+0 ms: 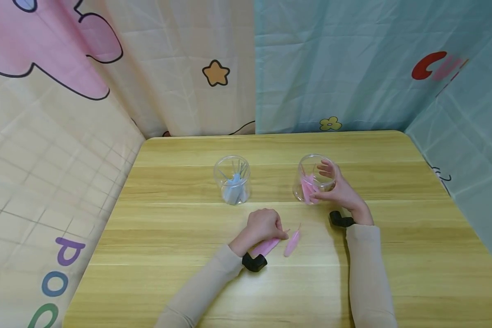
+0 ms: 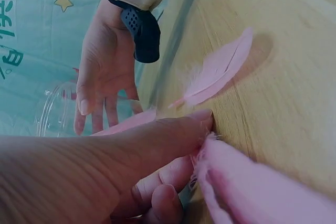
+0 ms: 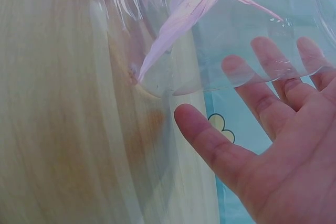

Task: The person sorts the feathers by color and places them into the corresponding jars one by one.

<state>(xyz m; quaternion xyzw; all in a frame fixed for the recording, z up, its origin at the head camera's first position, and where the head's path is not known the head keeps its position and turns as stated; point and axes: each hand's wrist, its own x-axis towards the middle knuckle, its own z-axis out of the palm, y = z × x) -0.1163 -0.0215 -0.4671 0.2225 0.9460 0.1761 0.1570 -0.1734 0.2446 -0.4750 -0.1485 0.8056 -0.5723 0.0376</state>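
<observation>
In the head view my left hand (image 1: 264,225) is low over the table, its thumb and forefinger pinching the quill end of a pink feather (image 1: 264,247). The left wrist view shows that feather's fluffy base (image 2: 210,153) right at the fingertips. Just right of it, a second pink feather (image 1: 293,243) lies on the wood. My right hand (image 1: 339,187) is at the right side of a clear glass cup (image 1: 298,193) that contains several pink feathers (image 1: 309,187). In the right wrist view its fingers (image 3: 265,100) are spread loosely beside the glass wall.
Left of the pink feathers' cup stands another clear glass cup (image 1: 218,175), with several pale blue feathers (image 1: 235,190) in it, quills up. Both cups stand on the wooden table (image 1: 168,228). Printed curtains (image 1: 180,82) hang behind and along the sides.
</observation>
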